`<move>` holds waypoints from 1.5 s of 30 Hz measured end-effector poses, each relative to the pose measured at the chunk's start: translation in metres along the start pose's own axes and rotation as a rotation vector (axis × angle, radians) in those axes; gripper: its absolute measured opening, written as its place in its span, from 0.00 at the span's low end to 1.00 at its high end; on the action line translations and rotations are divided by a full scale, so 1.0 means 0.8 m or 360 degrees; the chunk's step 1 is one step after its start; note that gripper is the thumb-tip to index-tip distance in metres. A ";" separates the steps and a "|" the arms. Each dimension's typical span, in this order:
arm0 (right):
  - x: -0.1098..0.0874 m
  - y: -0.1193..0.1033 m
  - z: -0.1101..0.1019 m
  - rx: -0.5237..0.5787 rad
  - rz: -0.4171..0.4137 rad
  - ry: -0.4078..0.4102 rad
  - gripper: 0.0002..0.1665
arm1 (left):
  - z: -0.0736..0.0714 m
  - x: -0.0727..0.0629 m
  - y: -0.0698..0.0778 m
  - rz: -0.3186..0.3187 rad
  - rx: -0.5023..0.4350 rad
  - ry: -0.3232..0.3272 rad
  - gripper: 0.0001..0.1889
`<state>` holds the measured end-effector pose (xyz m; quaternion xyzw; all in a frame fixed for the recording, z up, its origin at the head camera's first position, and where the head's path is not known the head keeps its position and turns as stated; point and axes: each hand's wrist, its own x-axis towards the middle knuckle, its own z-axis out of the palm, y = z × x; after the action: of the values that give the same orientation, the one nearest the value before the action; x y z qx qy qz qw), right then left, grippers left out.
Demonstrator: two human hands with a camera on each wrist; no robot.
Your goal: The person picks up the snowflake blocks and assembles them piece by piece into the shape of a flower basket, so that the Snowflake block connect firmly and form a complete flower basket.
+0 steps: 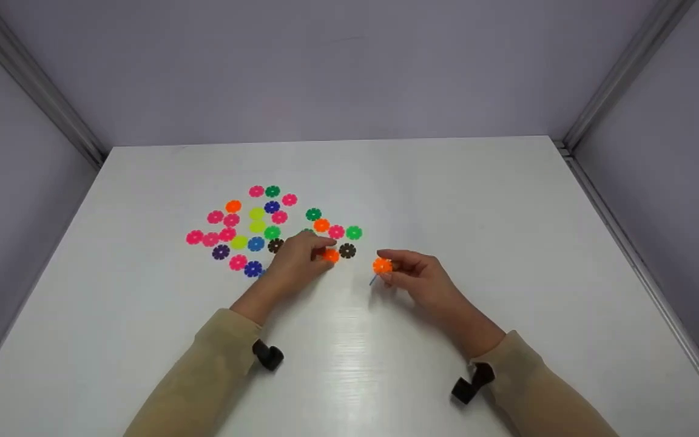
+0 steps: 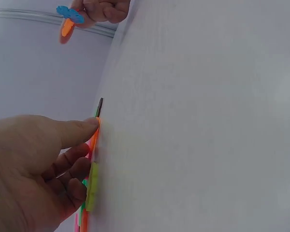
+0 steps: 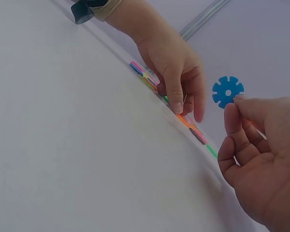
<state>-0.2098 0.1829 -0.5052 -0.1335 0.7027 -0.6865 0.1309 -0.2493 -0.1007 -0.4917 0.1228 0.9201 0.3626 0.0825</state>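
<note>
In my right hand (image 1: 419,276), thumb and fingers pinch an orange notched snowflake disc (image 1: 382,266) joined to a blue one (image 3: 222,92). The blue disc stands edge-on in the head view and shows its round centre hole in the right wrist view. My left hand (image 1: 302,258) is low at the near right side of the scattered discs. Its thumb and index finger grip another orange disc (image 1: 331,256) at the table, thumb on the near edge. A brown disc (image 1: 347,250) lies just right of it.
Many discs lie spread over the white table (image 1: 477,200), left of and beyond my left hand, among them pink (image 1: 195,237), yellow (image 1: 256,213) and dark blue (image 1: 253,269) ones. A green disc (image 1: 354,232) lies at the group's right end. Grey walls (image 1: 337,73) enclose the table.
</note>
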 end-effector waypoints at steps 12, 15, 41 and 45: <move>-0.001 0.000 0.003 -0.0019 0.0009 -0.0031 0.27 | 0.003 -0.012 0.020 0.0018 -0.0086 0.0098 0.09; -0.003 0.000 0.004 -0.0057 0.0009 -0.0044 0.27 | 0.009 -0.032 0.036 0.0109 -0.0230 0.0170 0.08; -0.010 -0.003 0.011 -0.0100 -0.0116 -0.0166 0.23 | 0.046 -0.066 0.043 0.0608 -0.0491 0.0316 0.07; -0.010 -0.003 0.012 -0.0099 -0.0129 -0.0208 0.23 | 0.046 -0.068 0.043 0.0656 -0.0480 0.0321 0.07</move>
<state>-0.1987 0.1768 -0.5029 -0.2104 0.7077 -0.6589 0.1444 -0.1826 -0.0680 -0.4913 0.2572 0.8149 0.5151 -0.0676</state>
